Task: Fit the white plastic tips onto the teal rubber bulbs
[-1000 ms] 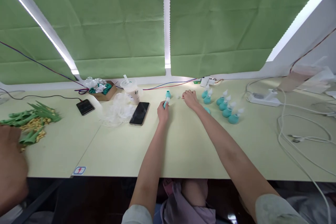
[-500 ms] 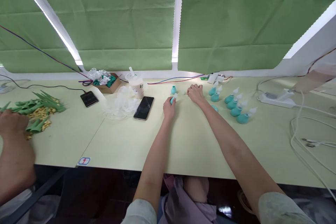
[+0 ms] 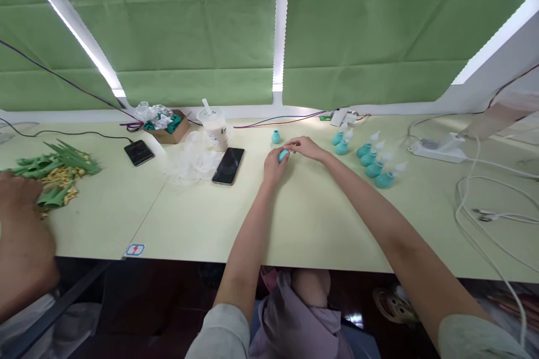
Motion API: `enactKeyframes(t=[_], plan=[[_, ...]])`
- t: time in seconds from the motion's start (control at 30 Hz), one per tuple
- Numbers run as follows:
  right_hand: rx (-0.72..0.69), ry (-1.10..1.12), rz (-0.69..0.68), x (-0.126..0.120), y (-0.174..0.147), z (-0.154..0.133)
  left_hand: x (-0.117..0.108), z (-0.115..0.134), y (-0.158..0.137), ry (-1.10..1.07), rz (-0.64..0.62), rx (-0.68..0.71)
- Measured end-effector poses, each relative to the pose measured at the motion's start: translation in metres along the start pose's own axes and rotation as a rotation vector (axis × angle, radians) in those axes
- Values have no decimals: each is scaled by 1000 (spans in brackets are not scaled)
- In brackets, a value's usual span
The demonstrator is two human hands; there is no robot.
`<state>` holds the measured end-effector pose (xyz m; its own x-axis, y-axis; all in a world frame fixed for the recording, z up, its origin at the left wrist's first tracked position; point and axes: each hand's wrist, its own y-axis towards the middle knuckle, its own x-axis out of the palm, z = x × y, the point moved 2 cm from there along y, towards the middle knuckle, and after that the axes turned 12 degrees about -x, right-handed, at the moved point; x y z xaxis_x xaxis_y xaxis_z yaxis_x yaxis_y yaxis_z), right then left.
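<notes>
My left hand (image 3: 273, 167) is closed around a small teal rubber bulb (image 3: 283, 155), held just above or on the table. My right hand (image 3: 304, 147) reaches in from the right, its thumb and fingers pinched together at the bulb's upper end. Whatever lies between those fingertips is hidden. Just behind the hands, an open-necked teal bulb (image 3: 275, 137) stands upright without a tip. To the right, several teal bulbs with clear pointed tips (image 3: 374, 169) stand in slanting rows.
A phone (image 3: 228, 166), crumpled clear plastic (image 3: 191, 162), a drink cup (image 3: 214, 130) and a cardboard box (image 3: 174, 132) sit left. Another phone (image 3: 139, 152) lies beyond. A co-worker's hand (image 3: 19, 196) is by green pieces (image 3: 76, 157). A power strip (image 3: 438, 151) and white cables lie right.
My right hand has moved left from the tabletop to the bulb in my left hand. The small pale piece by its fingers is out of sight. The view has shifted slightly.
</notes>
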<state>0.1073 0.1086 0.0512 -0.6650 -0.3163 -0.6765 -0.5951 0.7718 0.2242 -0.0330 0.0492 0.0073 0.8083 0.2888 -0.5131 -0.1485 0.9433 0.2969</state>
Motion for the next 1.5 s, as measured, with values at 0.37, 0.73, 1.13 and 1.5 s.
enactKeyframes(t=[0.37,0.73,1.13,1.5], plan=[[18,88,110,-5,-7,-3,5,3,-5,199,25,-15],[-229,-492,324,-10,-14,-13,-5,-12,2,228,97,-290],[-173,-879,-125,-5,29,19,-14,-12,5,157,297,-261],[-171,-901,-118,4,33,30,-12,-15,5,133,244,-287]])
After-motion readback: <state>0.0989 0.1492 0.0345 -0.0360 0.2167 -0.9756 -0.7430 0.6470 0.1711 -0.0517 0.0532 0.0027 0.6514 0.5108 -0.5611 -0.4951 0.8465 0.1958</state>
